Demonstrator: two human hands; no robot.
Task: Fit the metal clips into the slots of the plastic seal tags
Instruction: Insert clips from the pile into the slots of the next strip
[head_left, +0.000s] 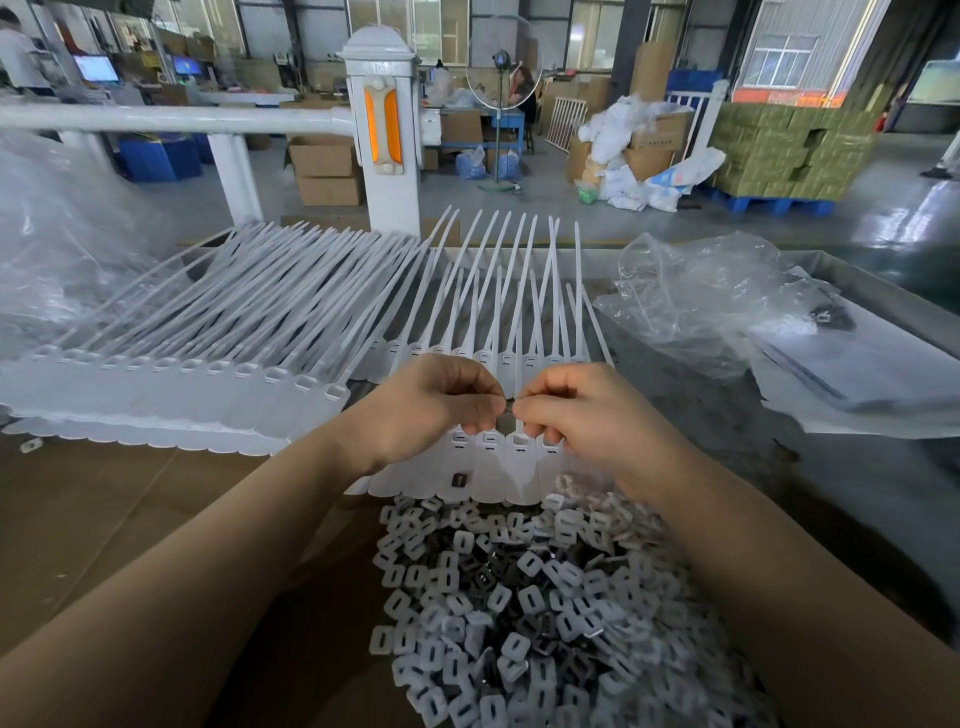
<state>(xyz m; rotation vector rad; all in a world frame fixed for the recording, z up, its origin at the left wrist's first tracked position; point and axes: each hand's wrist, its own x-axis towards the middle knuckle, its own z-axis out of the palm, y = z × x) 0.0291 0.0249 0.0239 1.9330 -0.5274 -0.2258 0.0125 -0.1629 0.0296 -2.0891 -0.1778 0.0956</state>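
Above the near strip of tags (488, 467), both hands are meeting fingertip to fingertip: the left hand (436, 405) and the right hand (582, 410) are each pinching, between curled thumb and fingers, one end of a small dark piece (508, 405), probably a clip, though it is too small to tell. Holding it from both sides is likely letting the person turn it the right way before pressing it into a slot. The strip is lying with its slotted heads pointing away, just under the fingers, so the drop is short. One dark clip (460, 480) is lying loose on a tag body. The heap of clips and white caps (519, 613) is sitting on cardboard (104, 519) just below the strip, between the forearms, within easy reach. To the left, a stack of tag strips (171, 395) is waiting. At right, a clear bag (711, 301) is lying crumpled; its contents are unclear.
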